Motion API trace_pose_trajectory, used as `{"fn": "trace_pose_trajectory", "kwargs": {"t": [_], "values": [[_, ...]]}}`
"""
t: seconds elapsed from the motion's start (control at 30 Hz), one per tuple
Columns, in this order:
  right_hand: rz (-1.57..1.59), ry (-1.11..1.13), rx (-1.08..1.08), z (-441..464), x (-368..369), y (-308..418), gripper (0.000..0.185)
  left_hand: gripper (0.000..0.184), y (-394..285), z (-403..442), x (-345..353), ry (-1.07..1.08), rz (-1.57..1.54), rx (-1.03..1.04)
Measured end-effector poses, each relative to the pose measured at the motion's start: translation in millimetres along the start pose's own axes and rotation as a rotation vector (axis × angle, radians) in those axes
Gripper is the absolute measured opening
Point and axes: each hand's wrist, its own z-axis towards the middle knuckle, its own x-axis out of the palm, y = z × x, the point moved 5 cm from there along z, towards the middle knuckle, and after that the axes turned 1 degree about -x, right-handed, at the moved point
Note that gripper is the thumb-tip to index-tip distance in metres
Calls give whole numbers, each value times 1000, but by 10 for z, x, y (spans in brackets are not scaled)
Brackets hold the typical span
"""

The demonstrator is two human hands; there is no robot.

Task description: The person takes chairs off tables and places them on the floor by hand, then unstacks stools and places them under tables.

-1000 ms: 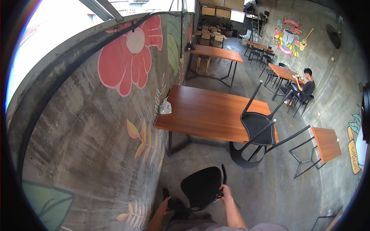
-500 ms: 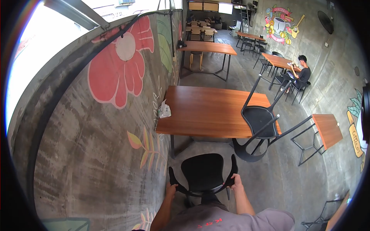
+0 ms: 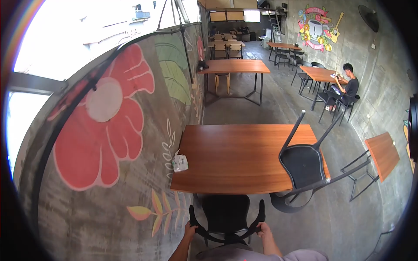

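A black chair [image 3: 226, 214] with curved armrests stands right in front of me, its seat front meeting the near edge of the wooden table [image 3: 235, 161], partly under it as it looks. My left hand [image 3: 190, 229] is closed round the chair's left armrest, near where it curves into the backrest. On the opposite side, my right hand [image 3: 263, 230] grips the right armrest. Upside down on the table's right end rests a second black chair [image 3: 302, 165], its legs pointing up and its backrest hanging over the near edge. A white tissue pack [image 3: 180, 162] lies at the table's left end.
A concrete wall with a painted red flower [image 3: 104, 100] runs along my left. Another wooden table [image 3: 237, 66] stands farther ahead, with a stool [image 3: 222, 82] beneath. To the right are a small tilted table [image 3: 383, 152] and a seated person [image 3: 348, 85] at a farther table.
The chair in my hands has moved forward, closing the gap to the table. My view has tilted up, so the table appears lower. Both hands keep their hold.
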Motion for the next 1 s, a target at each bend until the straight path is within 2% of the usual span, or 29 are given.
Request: {"fn": "trace_pose_trajectory", "kwargs": {"t": [0.1, 0.27, 0.37, 0.47, 0.6, 0.7, 0.77, 0.83, 0.9, 0.97, 1.0], "values": [[-68, -47, 57, 214, 0, 7, 6, 48, -80, 203, 55, 17, -18, 8], [-104, -20, 13, 473, 117, 18, 15, 56, -308, 496, 122, 44, -111, 21], [-33, 20, 14, 971, -192, -243, 12, 57, -455, 603, 166, 72, -81, 47], [-162, 8, 121, 105, 201, 101, 11, 67, -515, 612, 186, 109, -76, 20], [48, -77, -46, 438, 212, 3, 13, 58, -460, 668, 172, 82, -162, 18], [-35, -79, 53, 345, 170, 56, 14, 61, -280, 735, 149, 68, -174, -12], [-36, -28, 198, 326, 127, 46, 14, 66, -114, 889, 145, 80, -92, 45], [-15, -37, 176, 803, -245, -205, 12, 66, -161, 794, 192, 74, -87, 53], [-5, -42, 160, 856, -363, -184, 12, 65, -182, 746, 216, 59, -88, 61], [-371, 78, 206, 586, -211, 84, 13, 61, -71, 744, 144, 51, -20, -31], [-370, 74, 207, 544, -111, 174, 13, 61, -45, 782, 129, 53, -20, -34]]}}
